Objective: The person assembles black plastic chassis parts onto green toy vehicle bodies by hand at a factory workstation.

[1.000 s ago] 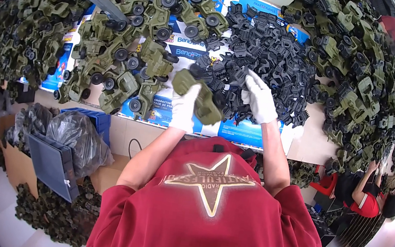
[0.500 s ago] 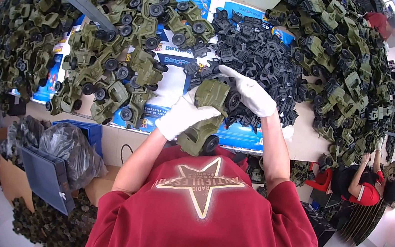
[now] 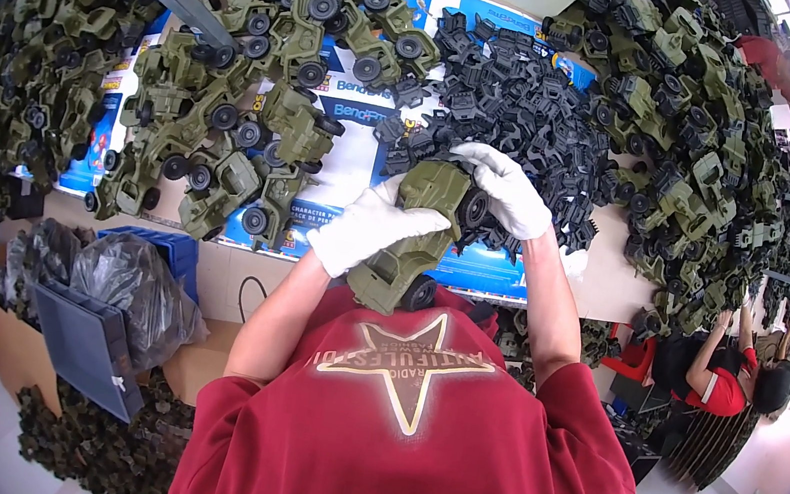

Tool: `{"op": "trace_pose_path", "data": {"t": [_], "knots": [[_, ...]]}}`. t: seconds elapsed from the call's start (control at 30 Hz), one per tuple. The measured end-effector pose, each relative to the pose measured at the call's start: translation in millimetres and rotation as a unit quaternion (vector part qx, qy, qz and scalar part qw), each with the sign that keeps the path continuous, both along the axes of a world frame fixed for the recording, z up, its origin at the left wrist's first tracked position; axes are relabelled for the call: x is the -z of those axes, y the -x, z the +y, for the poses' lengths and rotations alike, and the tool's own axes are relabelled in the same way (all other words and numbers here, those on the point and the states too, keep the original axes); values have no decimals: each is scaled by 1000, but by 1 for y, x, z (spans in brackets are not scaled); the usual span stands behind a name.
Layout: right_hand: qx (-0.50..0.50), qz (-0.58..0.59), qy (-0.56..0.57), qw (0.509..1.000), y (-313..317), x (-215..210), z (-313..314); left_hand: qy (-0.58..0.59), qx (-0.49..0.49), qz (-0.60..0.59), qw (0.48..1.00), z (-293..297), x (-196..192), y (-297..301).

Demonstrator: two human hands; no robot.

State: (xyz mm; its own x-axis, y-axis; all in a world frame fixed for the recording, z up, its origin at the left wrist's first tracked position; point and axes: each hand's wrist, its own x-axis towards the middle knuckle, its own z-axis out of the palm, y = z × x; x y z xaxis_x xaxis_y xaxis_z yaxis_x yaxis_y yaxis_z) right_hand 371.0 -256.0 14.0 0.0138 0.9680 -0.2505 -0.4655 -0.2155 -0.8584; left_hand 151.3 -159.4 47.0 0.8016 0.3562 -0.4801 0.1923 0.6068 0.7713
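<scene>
Lifted off the counter (image 3: 601, 286) and drawn toward the chest since a second ago, the olive toy jeep (image 3: 414, 235) is now gripped by the gloved left hand (image 3: 368, 226). Its black wheel (image 3: 474, 208) is pressed by the closed right hand (image 3: 509, 190), suggesting assembly. Black parts (image 3: 525, 114) and finished jeeps (image 3: 228, 143) are heaped beyond.

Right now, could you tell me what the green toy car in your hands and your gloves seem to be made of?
The green toy car looks like moulded plastic, matte olive with crisp formed edges. The gloves look like white knit fabric, soft and creased on the left hand and the right hand; the weave is too small to confirm.
</scene>
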Motion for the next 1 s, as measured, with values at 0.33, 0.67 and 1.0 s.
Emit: {"op": "trace_pose_path", "data": {"t": [0.33,0.67,1.0], "knots": [[33,-2,34,999,0,29,-4,34,7,8,999,4,-8,1],[-8,-93,16,995,-9,18,-4,-12,8,11,1000,-1,6,3],[-34,-99,7,994,-4,5,6,31,2,24,999,3,-3,4]]}}
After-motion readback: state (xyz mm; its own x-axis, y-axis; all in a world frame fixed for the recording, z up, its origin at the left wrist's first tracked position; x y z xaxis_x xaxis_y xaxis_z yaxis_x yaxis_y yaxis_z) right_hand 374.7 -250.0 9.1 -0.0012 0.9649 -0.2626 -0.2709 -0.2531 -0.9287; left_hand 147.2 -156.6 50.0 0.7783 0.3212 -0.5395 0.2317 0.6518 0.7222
